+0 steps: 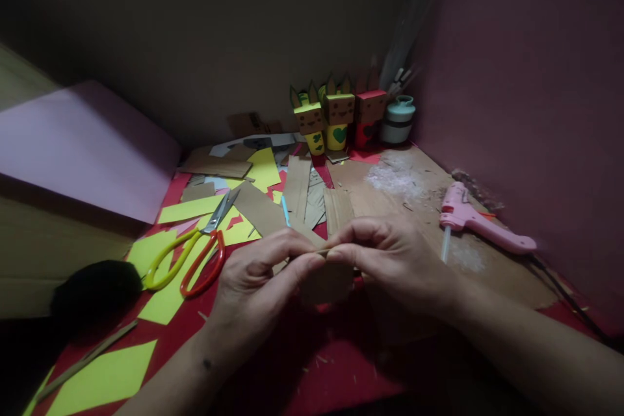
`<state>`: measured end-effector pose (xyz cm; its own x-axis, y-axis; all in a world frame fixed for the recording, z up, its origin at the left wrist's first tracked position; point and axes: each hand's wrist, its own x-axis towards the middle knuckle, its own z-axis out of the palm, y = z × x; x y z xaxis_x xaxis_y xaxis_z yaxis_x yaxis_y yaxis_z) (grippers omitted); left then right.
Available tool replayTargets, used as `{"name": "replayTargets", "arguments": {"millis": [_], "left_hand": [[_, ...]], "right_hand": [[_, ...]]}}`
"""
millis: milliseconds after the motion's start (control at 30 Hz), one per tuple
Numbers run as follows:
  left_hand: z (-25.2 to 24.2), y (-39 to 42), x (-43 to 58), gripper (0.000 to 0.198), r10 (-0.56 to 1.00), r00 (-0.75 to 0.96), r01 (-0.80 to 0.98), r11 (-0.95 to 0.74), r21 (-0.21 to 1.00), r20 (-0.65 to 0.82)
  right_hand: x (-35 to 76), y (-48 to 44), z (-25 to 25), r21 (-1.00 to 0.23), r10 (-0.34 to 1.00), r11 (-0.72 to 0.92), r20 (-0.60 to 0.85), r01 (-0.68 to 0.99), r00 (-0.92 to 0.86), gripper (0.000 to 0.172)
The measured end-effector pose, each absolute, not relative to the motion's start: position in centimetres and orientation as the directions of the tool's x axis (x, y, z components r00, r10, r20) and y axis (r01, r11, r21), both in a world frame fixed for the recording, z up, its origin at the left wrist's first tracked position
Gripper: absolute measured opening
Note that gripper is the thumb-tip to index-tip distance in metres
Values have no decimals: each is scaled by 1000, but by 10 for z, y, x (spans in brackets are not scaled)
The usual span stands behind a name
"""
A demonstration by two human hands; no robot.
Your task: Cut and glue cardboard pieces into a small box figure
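Observation:
My left hand (266, 279) and my right hand (390, 260) meet at the middle of the view, thumbs and forefingers pinched together. Between their fingertips they hold a small brown cardboard strip (324, 252), mostly covered by the fingers. Just below it shows a larger cardboard piece (326, 283) over the red table surface (336, 357); whether it joins the strip I cannot tell. To the left of my left hand lie scissors (209, 231) with one yellow and one red handle, blades spread. A light-blue pen-like stick (285, 211) lies beyond my left fingers.
Cardboard scraps (297, 185) and yellow paper (104, 377) cover the left and back. Three cardboard figures (338, 133) stand at the wall beside a small teal pot (397, 120). On the right, a pink glue gun (480, 221) rests on a brown board (507, 279), its cord trailing right.

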<state>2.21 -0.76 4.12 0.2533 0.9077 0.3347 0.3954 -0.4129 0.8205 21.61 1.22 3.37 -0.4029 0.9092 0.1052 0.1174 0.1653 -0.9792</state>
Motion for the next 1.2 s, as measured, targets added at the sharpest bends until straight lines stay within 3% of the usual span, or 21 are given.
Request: {"name": "replayTargets", "arguments": {"millis": [100, 200, 333, 500, 800, 900, 1000, 1200], "left_hand": [[40, -5, 20, 18, 945, 189, 376, -321, 869, 267], [38, -3, 20, 19, 982, 157, 277, -149, 949, 108], [36, 2, 21, 17, 982, 147, 134, 97, 986, -116], [33, 5, 20, 21, 978, 156, 113, 119, 987, -135], [25, 5, 23, 36, 905, 243, 64, 345, 936, -350], [26, 7, 25, 31, 917, 197, -30, 360, 933, -347], [26, 8, 25, 30, 923, 205, -92, 350, 932, -327], [24, 9, 26, 37, 916, 309, -129, 307, 943, -256]], "right_hand": [[219, 17, 37, -972, 890, 187, 108, 139, -443, 15], [218, 19, 38, -962, 910, 216, 137, 167, -392, 20], [213, 21, 35, -998, 936, 35, 15, 51, -353, 22], [211, 26, 29, -968, 857, -249, -200, -43, -474, 26], [209, 31, 17, -961, 879, -264, -204, -83, -432, 27], [209, 34, 9, -923, 837, -326, -181, -203, -516, 22], [208, 36, 5, -877, 774, -393, -152, -278, -614, 30], [206, 37, 3, -869, 865, -326, -115, -373, -489, 42]]}}
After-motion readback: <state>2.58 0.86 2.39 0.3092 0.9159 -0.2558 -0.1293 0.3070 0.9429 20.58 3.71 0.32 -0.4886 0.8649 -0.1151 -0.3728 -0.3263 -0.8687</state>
